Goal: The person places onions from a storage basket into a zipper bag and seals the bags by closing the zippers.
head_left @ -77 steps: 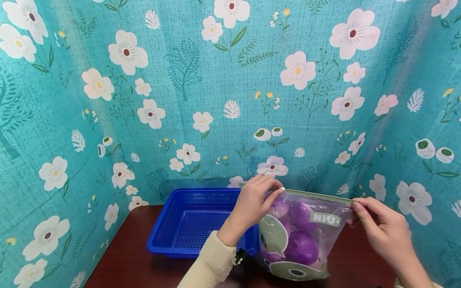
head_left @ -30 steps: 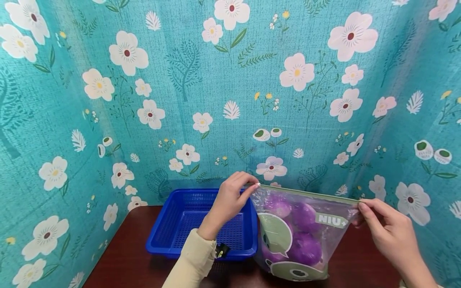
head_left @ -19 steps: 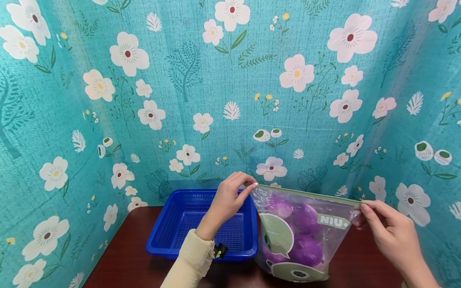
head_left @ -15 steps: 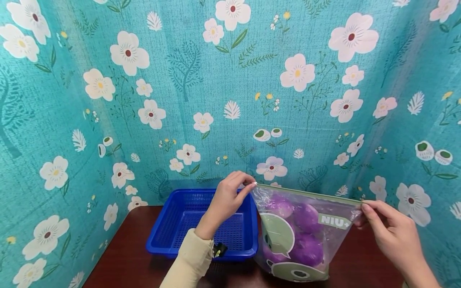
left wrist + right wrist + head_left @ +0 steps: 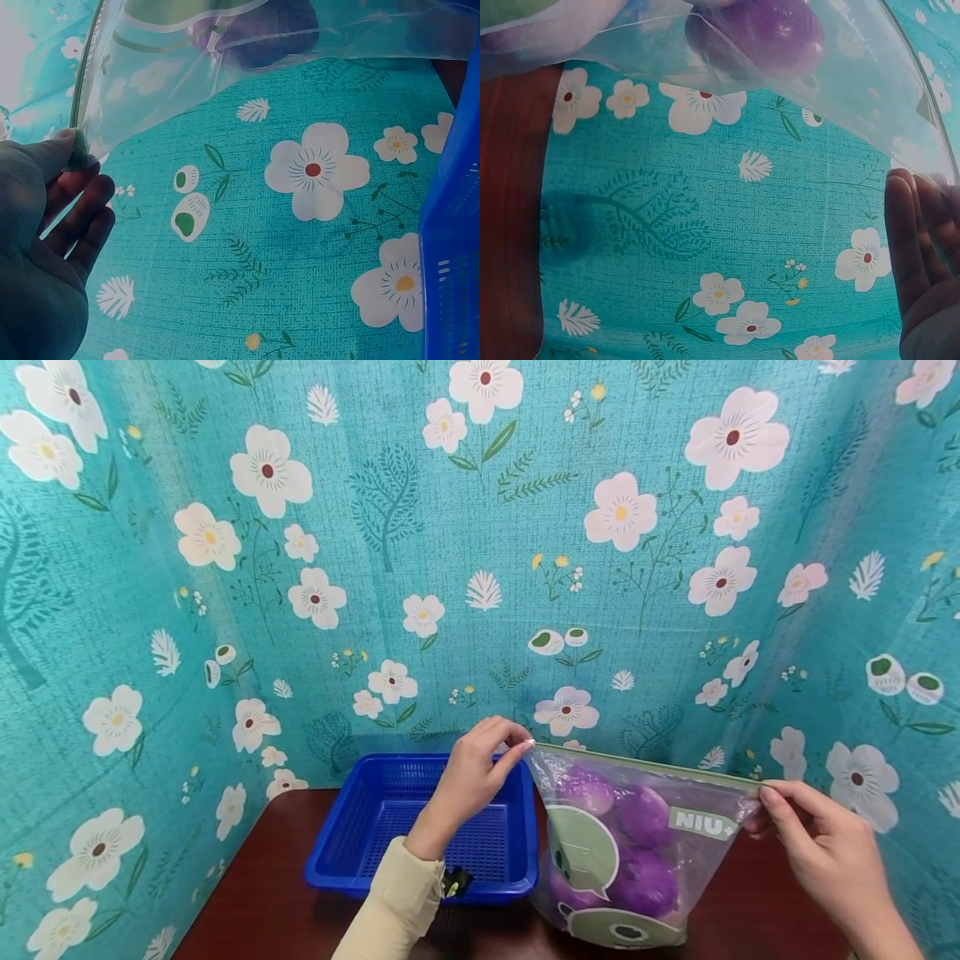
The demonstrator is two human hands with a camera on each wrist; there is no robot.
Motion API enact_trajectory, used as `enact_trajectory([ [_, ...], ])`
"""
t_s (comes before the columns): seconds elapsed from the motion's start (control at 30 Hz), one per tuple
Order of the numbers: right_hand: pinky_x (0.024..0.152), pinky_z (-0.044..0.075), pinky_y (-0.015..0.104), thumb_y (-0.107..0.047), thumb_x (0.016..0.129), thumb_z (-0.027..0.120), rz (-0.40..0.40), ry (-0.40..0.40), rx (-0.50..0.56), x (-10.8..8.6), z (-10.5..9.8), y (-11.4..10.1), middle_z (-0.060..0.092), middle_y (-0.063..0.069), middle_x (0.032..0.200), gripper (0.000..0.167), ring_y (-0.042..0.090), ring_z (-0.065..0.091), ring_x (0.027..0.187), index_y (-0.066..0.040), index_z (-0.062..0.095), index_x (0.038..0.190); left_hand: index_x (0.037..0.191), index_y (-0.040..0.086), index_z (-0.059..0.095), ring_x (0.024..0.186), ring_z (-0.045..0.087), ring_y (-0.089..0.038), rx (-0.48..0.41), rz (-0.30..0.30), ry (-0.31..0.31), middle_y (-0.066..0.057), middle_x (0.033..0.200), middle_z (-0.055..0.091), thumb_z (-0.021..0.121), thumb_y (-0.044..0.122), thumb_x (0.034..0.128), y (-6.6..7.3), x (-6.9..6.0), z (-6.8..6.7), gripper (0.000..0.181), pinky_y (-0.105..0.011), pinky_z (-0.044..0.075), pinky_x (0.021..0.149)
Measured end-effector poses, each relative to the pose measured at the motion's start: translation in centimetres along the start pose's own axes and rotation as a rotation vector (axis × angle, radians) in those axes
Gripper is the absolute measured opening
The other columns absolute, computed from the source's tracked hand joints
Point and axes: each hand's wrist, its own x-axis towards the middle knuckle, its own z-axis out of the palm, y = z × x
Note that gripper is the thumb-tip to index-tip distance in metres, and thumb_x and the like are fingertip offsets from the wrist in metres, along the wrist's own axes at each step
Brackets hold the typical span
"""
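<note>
A clear zip bag (image 5: 705,860) with green print and a "NIU+" label stands upright on the table, right of centre. Inside it sit several round purple things (image 5: 643,881) that look like onions. My left hand (image 5: 472,768) pinches the left end of the bag's green top strip between thumb and forefinger; a small white bit shows at the fingertips. At the strip's right end, my right hand (image 5: 832,852) pinches the other top corner. The strip is stretched straight between both hands. Each wrist view shows that hand's fingertips at a corner of the bag.
A blue perforated plastic basket (image 5: 322,860) stands left of the bag, partly behind my left forearm. The dark red-brown tabletop (image 5: 247,877) lies under both. Floral turquoise cloth (image 5: 450,527) rises behind and at both sides. A dark piece is at my left sleeve (image 5: 401,902).
My left hand has slid left along the top strip, from partway along to its left end. The right hand has shifted a little to the right, and the bag is drawn slightly right.
</note>
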Motion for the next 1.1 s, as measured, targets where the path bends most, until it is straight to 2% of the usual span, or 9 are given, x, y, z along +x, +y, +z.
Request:
enact_trajectory([
  [0.5, 0.06, 0.051, 0.007, -0.005, 0.102, 0.062, 0.031, 0.001, 0.023, -0.04, 0.19, 0.36, 0.066, -0.02, 0.075, 0.01, -0.005, 0.062, 0.063, -0.001, 0.071, 0.105, 0.107, 0.015, 0.07, 0.091, 0.061, -0.009, -0.03, -0.014, 0.018, 0.004, 0.096, 0.066, 0.063, 0.021, 0.1042, -0.03, -0.14, 0.53, 0.01, -0.027, 0.055, 0.08],
  [0.87, 0.06, 0.051, 0.007, -0.007, 0.103, 0.063, 0.059, -0.004, 0.017, -0.21, 0.26, 0.33, 0.067, -0.019, 0.073, 0.011, -0.004, 0.063, 0.062, -0.001, 0.071, 0.106, 0.111, 0.015, 0.07, 0.09, 0.06, -0.009, -0.054, -0.038, -0.001, 0.004, 0.097, 0.065, 0.061, 0.021, 0.1055, -0.13, -0.54, 0.91, 0.012, -0.026, 0.053, 0.078],
  [1.1, 0.059, 0.05, 0.008, -0.009, 0.101, 0.066, 0.08, -0.039, 0.004, -0.56, 0.25, 0.39, 0.068, -0.015, 0.073, 0.009, -0.001, 0.063, 0.063, -0.004, 0.07, 0.108, 0.109, 0.015, 0.07, 0.09, 0.06, -0.01, -0.038, -0.03, 0.003, 0.004, 0.096, 0.066, 0.062, 0.02, 0.105, -0.09, -0.52, 0.9, 0.01, -0.025, 0.053, 0.078],
])
